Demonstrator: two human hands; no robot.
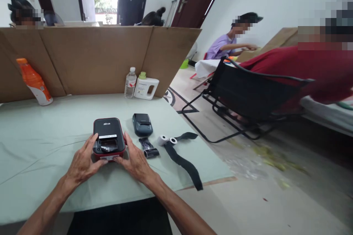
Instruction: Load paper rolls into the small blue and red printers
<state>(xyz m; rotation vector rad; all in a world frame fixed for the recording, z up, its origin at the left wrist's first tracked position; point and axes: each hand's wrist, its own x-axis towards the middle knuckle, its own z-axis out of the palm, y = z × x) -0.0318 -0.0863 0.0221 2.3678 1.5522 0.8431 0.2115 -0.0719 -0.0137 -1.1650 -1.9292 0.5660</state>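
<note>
A black and red label printer (109, 130) lies on the pale green cloth in front of me. My left hand (84, 159) grips its left side, with the thumb at the front edge. On the opposite side my right hand (136, 159) holds it, fingers along the side and thumb at the front. A smaller dark printer (142, 124) rests just beyond my right hand. Nearer to that hand lies a black ribbon roll (151, 152) with a crumpled strip. Two white-cored rolls (167, 140) sit to the right, and a long black strip (186, 167) hangs over the table's edge.
A cardboard screen (104, 58) stands along the table's back. Before it are an orange bottle (33, 80), a clear bottle (130, 83) and a white jug (146, 88). On the right, a person in red sits in a black folding chair (248, 91); others work farther off.
</note>
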